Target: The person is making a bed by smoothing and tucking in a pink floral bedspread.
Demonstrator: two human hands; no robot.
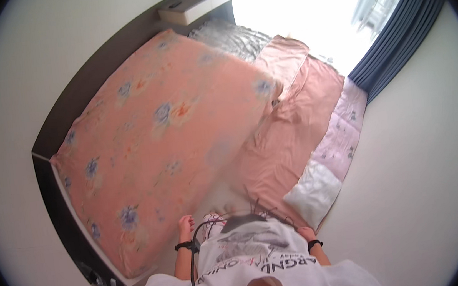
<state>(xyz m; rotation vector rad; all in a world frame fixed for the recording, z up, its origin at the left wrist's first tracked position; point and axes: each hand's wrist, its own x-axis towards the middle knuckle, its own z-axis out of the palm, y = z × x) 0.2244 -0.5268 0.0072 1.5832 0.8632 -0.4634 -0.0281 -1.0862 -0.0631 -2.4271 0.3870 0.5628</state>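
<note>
My left hand (186, 224) hangs beside my body with its fingers curled in, and no item shows in it. It is nearest to the lower edge of a peach sheet with blue and orange flowers (144, 135), which covers the mattress. On my other side, my right hand (306, 233) is low by the near end of a quilt; its fingers are too small to make out, so whether they touch the cloth cannot be told. The quilt has a salmon side (290, 142), rumpled, with a white folded part (315, 190) and a pale lilac patterned strip (342, 134).
A dark bed frame (65, 121) runs along the left wall. At the head are a grey crumpled cloth (229, 39) and a ledge (198, 6) with small items. Dark blue curtains (396, 30) hang by a bright window. A black cable (192, 269) runs down my front.
</note>
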